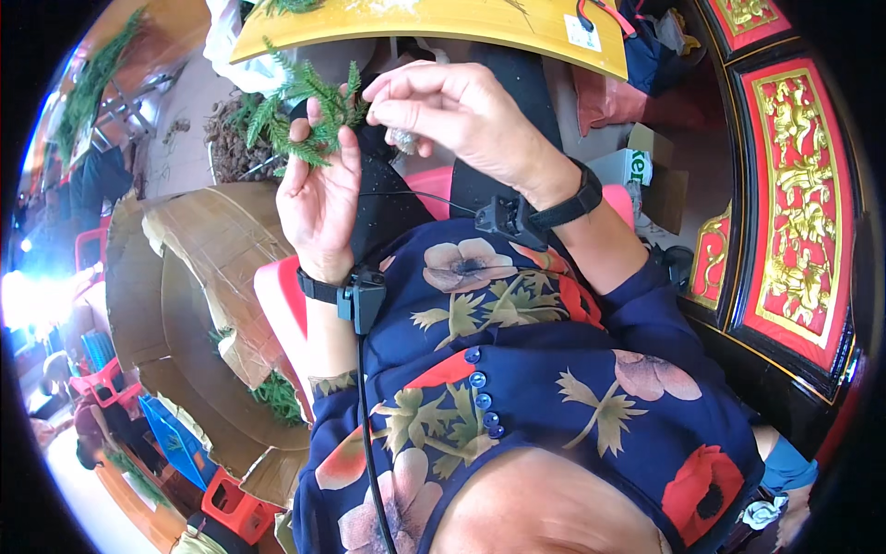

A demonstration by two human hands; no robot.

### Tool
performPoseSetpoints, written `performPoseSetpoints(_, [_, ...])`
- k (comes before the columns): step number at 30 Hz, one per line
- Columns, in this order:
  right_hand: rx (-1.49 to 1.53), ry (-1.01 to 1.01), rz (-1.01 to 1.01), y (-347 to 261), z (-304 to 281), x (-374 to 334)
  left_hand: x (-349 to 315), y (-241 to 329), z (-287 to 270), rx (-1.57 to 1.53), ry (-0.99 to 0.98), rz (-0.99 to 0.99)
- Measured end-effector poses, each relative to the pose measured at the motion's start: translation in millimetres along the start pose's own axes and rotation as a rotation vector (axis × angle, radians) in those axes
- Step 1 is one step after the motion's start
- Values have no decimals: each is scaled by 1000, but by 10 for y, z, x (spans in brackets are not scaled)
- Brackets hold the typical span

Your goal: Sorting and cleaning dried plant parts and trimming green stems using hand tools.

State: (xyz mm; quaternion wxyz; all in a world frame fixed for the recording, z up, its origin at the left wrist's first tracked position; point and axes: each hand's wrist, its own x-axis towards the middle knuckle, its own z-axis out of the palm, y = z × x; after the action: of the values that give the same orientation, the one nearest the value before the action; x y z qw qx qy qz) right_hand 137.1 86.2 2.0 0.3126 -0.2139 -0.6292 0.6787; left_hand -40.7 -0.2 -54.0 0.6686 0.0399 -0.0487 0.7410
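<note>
The green sprig (323, 95) is up in front of us, off the desk, its needled shoots fanning left and away while its gathered end lies at the right. Its long axis, as far as we can judge, runs roughly sideways, so that this end meets our right fingertips; we take this as the relation that counts most. Our left hand (318, 203) comes from below, palm up, its grip loosely half-curled with the sprig between thumb and fingers. Our right hand (452, 106) is nearer the gathered end: thumb and forefinger are pinched together just beside it, though we cannot tell whether they have the stem itself, and the lower fingers seem curled round a silvery piece (404, 140). Beyond the hands is the yellow desk (498, 28); at our left stands a torn cardboard box (180, 319) with more greenery (280, 397) inside.
</note>
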Motion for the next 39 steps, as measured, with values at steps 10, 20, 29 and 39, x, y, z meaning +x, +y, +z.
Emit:
performPoseSetpoints(10, [-350,-25,-293,93,6,-3,-28,-232,87,443,160,43])
performPoseSetpoints(20, [-912,-187,-599,23,-199,-36,51,-343,462,1719,34,905])
performPoseSetpoints(29, [-1014,-141,-664,120,-174,-17,-31,-213,373,1578,241,110])
performPoseSetpoints(39, [-603,-188,-500,115,-143,56,-25,-214,311,1646,251,172])
